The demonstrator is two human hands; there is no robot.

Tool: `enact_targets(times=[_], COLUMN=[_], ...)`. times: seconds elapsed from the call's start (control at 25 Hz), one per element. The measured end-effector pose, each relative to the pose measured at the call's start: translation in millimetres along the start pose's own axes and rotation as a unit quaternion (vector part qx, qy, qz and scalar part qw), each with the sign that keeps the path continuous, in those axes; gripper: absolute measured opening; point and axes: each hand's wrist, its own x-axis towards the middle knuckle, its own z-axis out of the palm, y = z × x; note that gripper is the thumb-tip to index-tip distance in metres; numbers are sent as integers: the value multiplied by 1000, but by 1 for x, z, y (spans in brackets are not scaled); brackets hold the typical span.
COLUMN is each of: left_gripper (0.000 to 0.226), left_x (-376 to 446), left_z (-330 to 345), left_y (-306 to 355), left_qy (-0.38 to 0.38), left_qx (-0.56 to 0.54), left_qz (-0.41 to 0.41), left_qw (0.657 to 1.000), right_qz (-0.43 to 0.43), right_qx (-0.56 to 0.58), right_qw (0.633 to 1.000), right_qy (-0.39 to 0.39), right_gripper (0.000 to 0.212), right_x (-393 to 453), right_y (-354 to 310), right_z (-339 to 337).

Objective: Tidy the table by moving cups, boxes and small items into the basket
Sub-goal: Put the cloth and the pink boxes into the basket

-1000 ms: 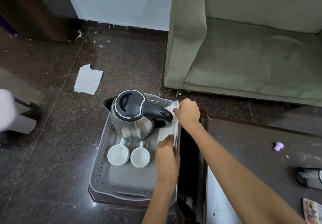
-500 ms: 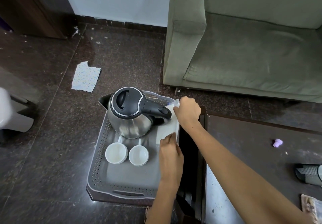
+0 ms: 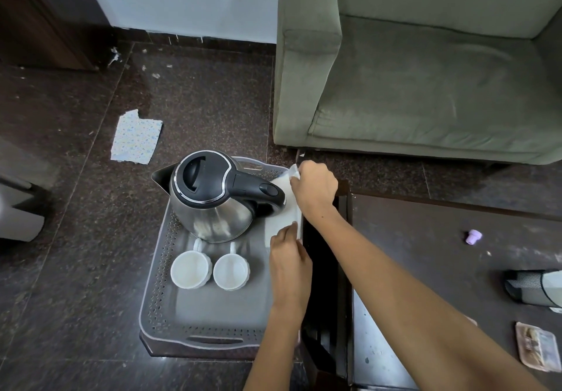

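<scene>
Here the person is working with both hands on a flat white box (image 3: 281, 208) that is lying along the right wall of the grey perforated basket (image 3: 158, 272), squeezed between the handle of the steel kettle (image 3: 213, 199) and the basket's rim. The box's long axis is running from near to far, parallel to that right wall, and each hand is taking one end of it: the right hand (image 3: 314, 190) is curling over the far end, fingers pinching what looks like a raised white corner, while the left hand (image 3: 289, 264) is pressing down on the near end with fingers closed flat against it. Both are therefore closed on the box rather than spread wide. Because the box is lying lengthwise directly between them, neither hand needs to reach; the judgement is that the box is being seated against the wall. Two white cups (image 3: 209, 270) are sitting side by side in the basket, in front of the kettle and just left of the left hand. The remaining small items are lying well to the right on the dark counter (image 3: 425, 253): a purple cap (image 3: 472, 236), a grey rolled item (image 3: 530, 285) at the frame's edge, and a flat packet (image 3: 536, 346) nearer the person. All of these are lying on the right arm's side, so that hand seems the likelier one to fetch them next.
</scene>
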Motion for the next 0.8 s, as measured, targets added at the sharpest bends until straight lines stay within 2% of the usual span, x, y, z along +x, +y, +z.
enact_targets(times=[0.16,0.52,0.68,0.8], left_gripper=[41,35,35,33], left_x=[-2,-6,-25,-49], left_z=[-1,-2,16,43], left_y=[-2,16,36,53], left_qy=[21,72,69,43], left_qx=[-4,-32,-22,-22], left_qz=[0,37,83,113], left_qw=[1000,996,994,992], right_qz=[-8,13,31,63], right_qx=[8,121,183,205], right_qw=[1000,992,979,972], right_qy=[-3,46,85,101], right_gripper=[21,20,18,18], right_x=[-2,-23,-46,-71], right_y=[-1,30,79,140], right_z=[0,-8,-16,-25])
